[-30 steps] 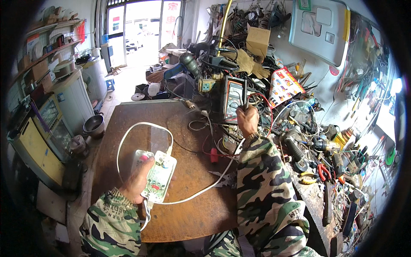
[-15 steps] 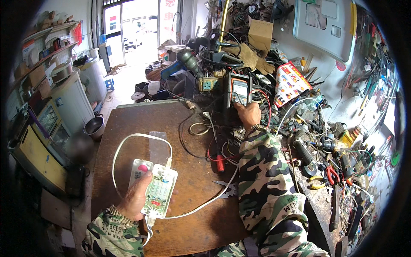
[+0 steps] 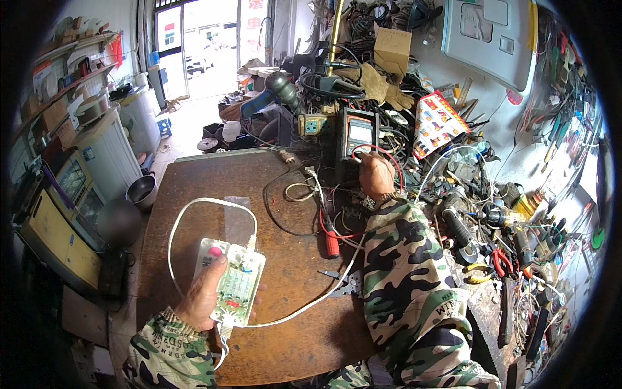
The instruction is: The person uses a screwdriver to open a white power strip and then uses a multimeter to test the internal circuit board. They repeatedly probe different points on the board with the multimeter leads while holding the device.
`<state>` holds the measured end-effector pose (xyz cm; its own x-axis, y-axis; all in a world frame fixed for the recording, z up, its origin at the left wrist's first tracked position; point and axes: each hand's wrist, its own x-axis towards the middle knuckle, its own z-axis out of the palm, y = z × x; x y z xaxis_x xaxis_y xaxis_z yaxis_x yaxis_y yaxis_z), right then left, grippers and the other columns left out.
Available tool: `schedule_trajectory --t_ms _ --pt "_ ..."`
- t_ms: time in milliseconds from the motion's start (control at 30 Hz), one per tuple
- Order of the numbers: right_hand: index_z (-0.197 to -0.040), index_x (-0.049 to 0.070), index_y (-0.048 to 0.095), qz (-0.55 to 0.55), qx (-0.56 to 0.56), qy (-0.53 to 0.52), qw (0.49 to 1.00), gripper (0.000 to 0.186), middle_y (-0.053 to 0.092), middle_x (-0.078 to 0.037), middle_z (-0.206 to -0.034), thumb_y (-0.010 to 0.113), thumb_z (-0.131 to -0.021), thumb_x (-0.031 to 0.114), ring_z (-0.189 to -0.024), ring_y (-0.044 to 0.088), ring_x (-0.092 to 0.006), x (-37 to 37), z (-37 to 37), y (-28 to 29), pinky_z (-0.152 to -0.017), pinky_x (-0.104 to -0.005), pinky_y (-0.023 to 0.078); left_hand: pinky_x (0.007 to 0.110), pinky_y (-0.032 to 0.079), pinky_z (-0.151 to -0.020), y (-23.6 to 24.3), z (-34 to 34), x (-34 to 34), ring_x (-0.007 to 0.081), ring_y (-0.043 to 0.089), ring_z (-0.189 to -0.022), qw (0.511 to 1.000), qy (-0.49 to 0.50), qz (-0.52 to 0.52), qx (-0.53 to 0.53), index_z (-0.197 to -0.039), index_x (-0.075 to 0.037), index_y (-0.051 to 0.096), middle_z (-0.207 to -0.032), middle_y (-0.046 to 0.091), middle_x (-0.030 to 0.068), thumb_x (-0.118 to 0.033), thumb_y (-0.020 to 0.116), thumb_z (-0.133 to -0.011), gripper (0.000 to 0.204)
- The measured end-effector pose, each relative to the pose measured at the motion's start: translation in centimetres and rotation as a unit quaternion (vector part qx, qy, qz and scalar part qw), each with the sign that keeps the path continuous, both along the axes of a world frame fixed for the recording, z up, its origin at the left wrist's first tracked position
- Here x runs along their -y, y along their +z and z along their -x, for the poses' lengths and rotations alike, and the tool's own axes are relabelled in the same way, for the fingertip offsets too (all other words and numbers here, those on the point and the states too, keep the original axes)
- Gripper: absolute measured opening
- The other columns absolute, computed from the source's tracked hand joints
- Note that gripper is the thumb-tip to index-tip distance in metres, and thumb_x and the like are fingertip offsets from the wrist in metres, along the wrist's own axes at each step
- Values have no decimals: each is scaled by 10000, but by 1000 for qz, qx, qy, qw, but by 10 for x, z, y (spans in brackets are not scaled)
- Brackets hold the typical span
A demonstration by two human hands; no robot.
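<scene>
My left hand (image 3: 202, 295) is wrapped round a white plastic box (image 3: 241, 285), whose exposed circuit board faces up, thumb over its left part. White cables (image 3: 178, 240) run from its top and lower end. Farther off, at the right of the table, my right hand (image 3: 377, 176) is closed in front of a multimeter (image 3: 358, 133) with a dark case and lit screen. A red test lead (image 3: 387, 150) curves from its fingertips, which seem to pinch it; the lead's end is hidden. A red-handled probe or clip (image 3: 332, 245) lies on the table.
The brown wooden table (image 3: 194, 188) carries a clear plastic bag (image 3: 240, 220) and a flat metal piece (image 3: 346, 284). Tangled wires, pliers (image 3: 500, 262) and power tools (image 3: 459, 227) crowd the right side. A cardboard box (image 3: 392, 50) and work gloves (image 3: 372, 84) sit on the far pile.
My right hand has drawn back from the multimeter's front, and the red lead now loops across the meter to its fingers. My left hand still holds the box, shifted slightly left.
</scene>
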<state>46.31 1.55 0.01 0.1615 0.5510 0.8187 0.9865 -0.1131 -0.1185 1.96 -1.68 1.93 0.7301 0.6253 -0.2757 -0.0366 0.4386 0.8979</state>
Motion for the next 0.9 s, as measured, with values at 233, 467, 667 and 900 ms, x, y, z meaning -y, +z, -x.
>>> schedule_trajectory --t_ms 233,467,667,900 --pt "-928 69 593 201 131 -19 971 336 577 -105 -884 756 -715 272 -822 631 -313 -5 -34 1 -679 -418 512 424 601 -649 -1 -1 -2 265 696 -810 1000 -6 11 4 -1285 -35 529 -1008 683 192 -593 397 -965 657" --pt "-860 57 578 149 290 23 945 85 582 -85 -825 573 -814 129 -775 641 -257 0 -15 20 -618 -371 530 428 604 -643 -1 0 -1 270 698 -797 1000 3 16 6 -1284 -34 530 -1004 680 194 -603 418 -954 667" --pt "-918 94 612 161 320 21 933 143 592 -67 -857 593 -799 171 -791 648 -241 1 -18 22 -636 -379 535 428 604 -642 -1 -1 -1 269 698 -794 1000 2 12 3 -1275 -31 538 -998 680 195 -601 413 -955 665" --pt "-983 67 625 50 79 4 996 159 652 -98 -904 596 -828 89 -784 669 -296 8 2 16 -648 -438 531 414 600 -633 0 1 -2 258 697 -785 1000 0 6 -1 -1274 -38 542 -987 687 179 -600 394 -962 659"
